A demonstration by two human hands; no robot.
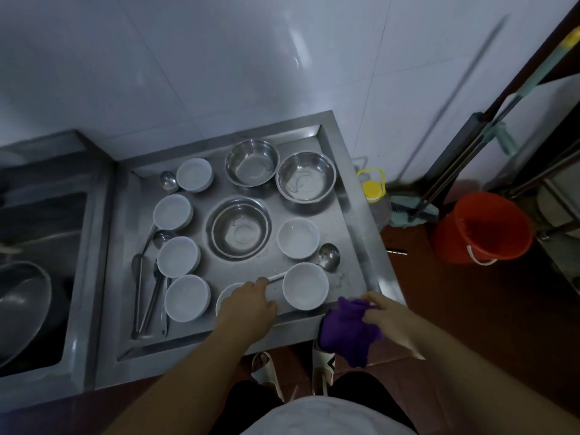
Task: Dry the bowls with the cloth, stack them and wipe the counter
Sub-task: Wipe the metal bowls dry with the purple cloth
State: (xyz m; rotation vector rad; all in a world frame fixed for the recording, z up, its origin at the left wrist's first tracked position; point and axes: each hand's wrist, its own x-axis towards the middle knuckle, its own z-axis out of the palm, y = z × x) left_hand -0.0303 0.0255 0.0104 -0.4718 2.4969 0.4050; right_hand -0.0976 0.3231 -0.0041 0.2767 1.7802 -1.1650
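Steel counter (354,196) with white bowls (298,238) and steel bowls (240,227), near a sink (40,246), red bucket (480,227) and white wall. Left hand (248,304) flat over a white bowl at the near edge, fingers loose. Right hand (392,318) pinching a purple cloth (348,331) just off the near corner

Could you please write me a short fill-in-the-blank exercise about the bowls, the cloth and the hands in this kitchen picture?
1. The right hand holds a cloth whose colour is ____.
2. The number of steel bowls on the counter is ____.
3. The left hand reaches over a white bowl at the counter's ____ edge.
4. On the floor to the right stands a bucket coloured ____.

Missing words: purple; three; front; red
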